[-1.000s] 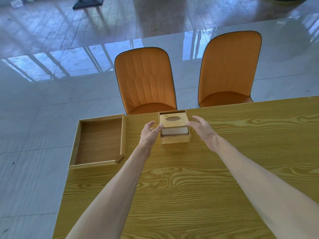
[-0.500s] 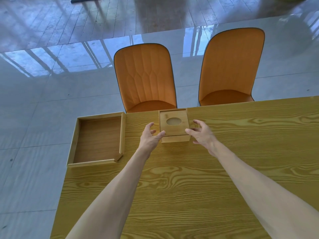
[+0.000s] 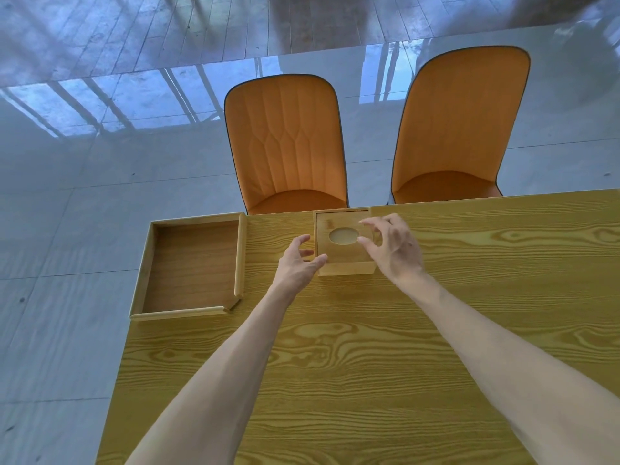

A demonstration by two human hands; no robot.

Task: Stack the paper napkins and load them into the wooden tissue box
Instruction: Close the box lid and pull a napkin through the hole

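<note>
**Now we seat the lid square**

Left of the wooden tissue box (image 3: 344, 245) lies an empty tray (image 3: 191, 266). Our left hand (image 3: 300, 263), open, steadies the box's left side at the worktop's (image 3: 369, 347) far edge; our right hand (image 3: 394, 246) hovers spread, holding nothing. Press evenly. Oval opening faces up, long axis left-right.

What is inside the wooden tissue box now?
Through the oval hole in the lid of the wooden tissue box, only a pale surface shows, probably a napkin. The lid covers everything else inside.
</note>
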